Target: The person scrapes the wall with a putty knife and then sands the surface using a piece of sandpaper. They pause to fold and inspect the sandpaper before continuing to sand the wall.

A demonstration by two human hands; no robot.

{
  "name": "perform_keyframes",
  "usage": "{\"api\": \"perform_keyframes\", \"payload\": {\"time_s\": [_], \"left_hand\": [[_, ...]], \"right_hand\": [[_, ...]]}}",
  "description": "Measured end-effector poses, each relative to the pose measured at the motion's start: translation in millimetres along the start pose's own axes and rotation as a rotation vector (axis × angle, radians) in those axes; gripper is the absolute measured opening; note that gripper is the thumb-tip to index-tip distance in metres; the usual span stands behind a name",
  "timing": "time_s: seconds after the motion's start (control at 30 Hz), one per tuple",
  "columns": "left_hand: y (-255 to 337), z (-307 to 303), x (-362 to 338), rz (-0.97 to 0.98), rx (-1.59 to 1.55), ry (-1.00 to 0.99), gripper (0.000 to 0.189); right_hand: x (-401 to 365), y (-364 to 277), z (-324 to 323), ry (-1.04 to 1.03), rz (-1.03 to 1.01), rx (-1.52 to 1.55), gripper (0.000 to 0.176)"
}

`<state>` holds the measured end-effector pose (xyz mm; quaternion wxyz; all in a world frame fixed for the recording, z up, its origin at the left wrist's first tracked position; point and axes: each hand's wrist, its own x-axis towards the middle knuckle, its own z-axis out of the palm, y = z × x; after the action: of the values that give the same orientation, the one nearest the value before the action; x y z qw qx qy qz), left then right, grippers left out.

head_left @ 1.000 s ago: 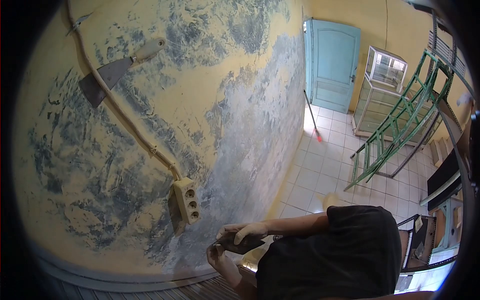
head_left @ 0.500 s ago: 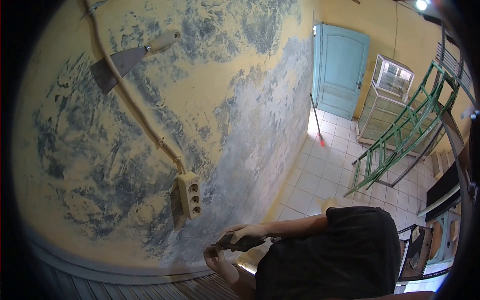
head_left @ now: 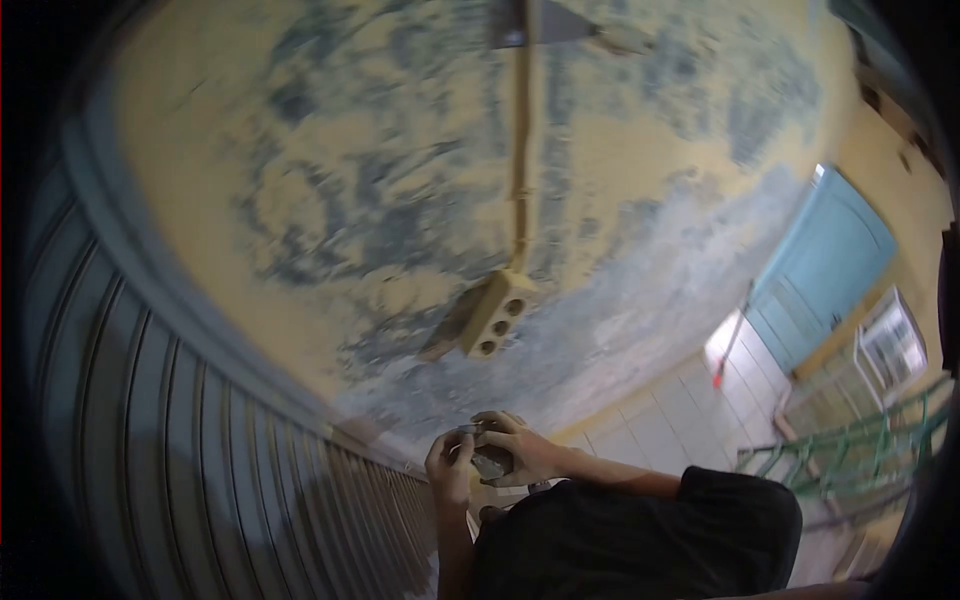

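Observation:
My right hand (head_left: 530, 452) is closed around a dark grey folded sheet (head_left: 492, 462) that looks like sandpaper, its lower part showing below the fingers. Facing it, my left hand (head_left: 452, 468) pinches the sheet's upper edge between thumb and fingers. Both hands are close together in front of my dark shirt, low before the patchy wall (head_left: 600, 330). Just above them on the wall is a cream socket block (head_left: 498, 315) with three outlets. Blur hides the sheet's exact folds.
A ribbed metal shutter (head_left: 190, 420) runs along my left. A cable (head_left: 522, 150) climbs the wall, with a wide scraper (head_left: 560, 25) tucked behind it. To the right are a blue door (head_left: 825, 270), a red-tipped stick (head_left: 735, 340), a glass cabinet (head_left: 890, 345) and a green ladder (head_left: 870, 450).
My view has turned left and tilted, bringing more of the shutter in. The hands have drawn closer together, and the sheet sits differently between them.

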<state>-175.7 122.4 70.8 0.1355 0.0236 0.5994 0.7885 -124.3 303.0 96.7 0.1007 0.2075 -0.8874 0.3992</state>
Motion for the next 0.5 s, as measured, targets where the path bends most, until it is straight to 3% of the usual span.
{"api": "perform_keyframes", "payload": {"time_s": [0.03, 0.17, 0.23, 0.27, 0.37, 0.5], "left_hand": [[-6, -3, 2, 0.001, -0.031, 0.003, 0.022], [-16, -17, 1, 0.058, 0.050, 0.051, 0.020], [-17, -26, 0, 0.084, 0.048, 0.049, 0.019], [-18, -31, -1, 0.109, 0.057, 0.015, 0.017], [8, -36, -4, 0.082, 0.191, -0.011, 0.015], [3, -45, 7, 0.243, 0.307, 0.056, 0.014]], "right_hand": [[2, -2, -2, -0.067, 0.001, -0.025, 0.084], [12, -14, -8, -0.207, -0.039, -0.119, 0.082], [15, -13, -7, -0.159, -0.076, -0.003, 0.066], [15, -8, -4, -0.182, -0.085, 0.005, 0.066], [20, -9, 1, -0.119, 0.208, 0.337, 0.036], [18, 2, 14, -0.057, 0.377, 0.506, 0.032]]}}
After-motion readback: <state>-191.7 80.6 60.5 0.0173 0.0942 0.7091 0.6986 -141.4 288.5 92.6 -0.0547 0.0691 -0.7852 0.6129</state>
